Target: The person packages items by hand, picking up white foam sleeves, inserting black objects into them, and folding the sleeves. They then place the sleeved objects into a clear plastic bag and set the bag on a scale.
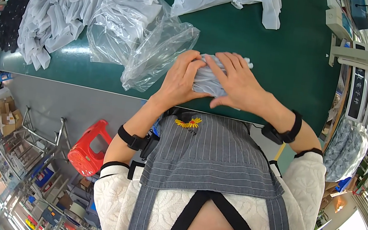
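A dark green table [292, 78] spanned the upper part of the head view, with a red stool [78, 159] on the grey floor at lower left. Near the table's front edge lay a pale wrapped bundle [208, 81]. The left hand [180, 78] was clamped on its left side, the right hand [238, 82] on its right, both with fingers curled over it. A clear plastic bag [155, 50] lay just left of the hands, near a heap of pale packets [60, 8].

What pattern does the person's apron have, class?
The apron is grey with thin pale stripes, plus yellow flowers; it shows best in the head view.
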`<state>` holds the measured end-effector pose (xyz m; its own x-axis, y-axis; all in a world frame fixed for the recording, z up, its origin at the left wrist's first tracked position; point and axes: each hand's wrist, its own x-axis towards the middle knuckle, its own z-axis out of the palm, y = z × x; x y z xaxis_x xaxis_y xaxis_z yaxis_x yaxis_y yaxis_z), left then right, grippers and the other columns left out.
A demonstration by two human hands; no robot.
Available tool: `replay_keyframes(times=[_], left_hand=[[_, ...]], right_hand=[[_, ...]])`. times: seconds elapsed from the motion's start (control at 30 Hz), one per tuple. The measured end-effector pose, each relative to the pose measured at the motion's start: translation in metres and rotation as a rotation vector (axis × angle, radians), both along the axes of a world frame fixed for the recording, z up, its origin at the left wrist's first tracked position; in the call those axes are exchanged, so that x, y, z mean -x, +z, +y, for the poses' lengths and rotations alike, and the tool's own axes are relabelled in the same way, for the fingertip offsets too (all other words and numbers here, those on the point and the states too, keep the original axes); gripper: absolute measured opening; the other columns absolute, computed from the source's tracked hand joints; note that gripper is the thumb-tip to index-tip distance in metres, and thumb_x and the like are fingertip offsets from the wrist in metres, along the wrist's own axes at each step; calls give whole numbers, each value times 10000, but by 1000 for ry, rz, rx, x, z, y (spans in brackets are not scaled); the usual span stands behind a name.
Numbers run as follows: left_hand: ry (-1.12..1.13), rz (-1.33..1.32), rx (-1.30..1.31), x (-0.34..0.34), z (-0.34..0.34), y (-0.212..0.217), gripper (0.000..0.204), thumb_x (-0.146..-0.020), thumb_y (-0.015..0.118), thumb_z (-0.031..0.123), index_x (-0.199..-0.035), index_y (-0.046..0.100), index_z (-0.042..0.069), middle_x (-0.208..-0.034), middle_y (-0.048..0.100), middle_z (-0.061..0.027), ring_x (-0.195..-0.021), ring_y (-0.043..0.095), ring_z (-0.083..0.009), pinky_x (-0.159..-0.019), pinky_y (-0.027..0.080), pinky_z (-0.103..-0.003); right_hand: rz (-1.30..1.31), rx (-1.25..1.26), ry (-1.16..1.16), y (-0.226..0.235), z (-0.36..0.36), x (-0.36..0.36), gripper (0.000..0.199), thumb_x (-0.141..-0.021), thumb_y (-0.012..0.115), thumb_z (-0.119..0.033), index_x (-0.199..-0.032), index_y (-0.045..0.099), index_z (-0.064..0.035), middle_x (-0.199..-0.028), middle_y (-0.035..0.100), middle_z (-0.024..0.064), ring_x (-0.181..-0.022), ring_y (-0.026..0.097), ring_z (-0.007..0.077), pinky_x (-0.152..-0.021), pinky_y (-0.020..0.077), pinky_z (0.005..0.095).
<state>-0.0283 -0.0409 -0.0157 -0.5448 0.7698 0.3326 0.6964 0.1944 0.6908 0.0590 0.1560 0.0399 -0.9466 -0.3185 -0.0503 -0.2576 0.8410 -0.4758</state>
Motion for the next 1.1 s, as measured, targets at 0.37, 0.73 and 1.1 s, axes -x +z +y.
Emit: replay_keyframes(times=[0.37, 0.73, 1.1], left_hand=[[28, 78, 30, -4, -42, 56, 736, -639, 860, 284, -1240, 517, 33, -1319, 462, -180, -1256, 446, -381, -1004, 411, -459], [521, 324, 297, 20, -101, 53, 330, -782, 706, 75, -1095, 629, 6, -830, 587, -103, -779, 578, -272, -680, 462, -368], [309, 436, -198, 46, -69, 93, 268, -691, 640, -51, -953, 642, 4, -649, 563, -76, -554, 566, -233, -486, 424, -339]], right_hand=[[111, 13, -11, -21, -11, -25, 966, -628, 837, -189, -1458, 352, -94, -1320, 392, 233, -1181, 426, 404, -964, 358, 496], [102, 141, -1, 6, -40, 24, 905, -712, 800, -205, -1473, 326, -89, -1310, 387, 250, -1158, 427, 417, -970, 357, 479], [-378, 890, 423, -55, -149, 183, 775, -836, 680, -377, -1446, 351, -32, -1275, 521, 237, -1227, 468, 358, -1007, 372, 420]])
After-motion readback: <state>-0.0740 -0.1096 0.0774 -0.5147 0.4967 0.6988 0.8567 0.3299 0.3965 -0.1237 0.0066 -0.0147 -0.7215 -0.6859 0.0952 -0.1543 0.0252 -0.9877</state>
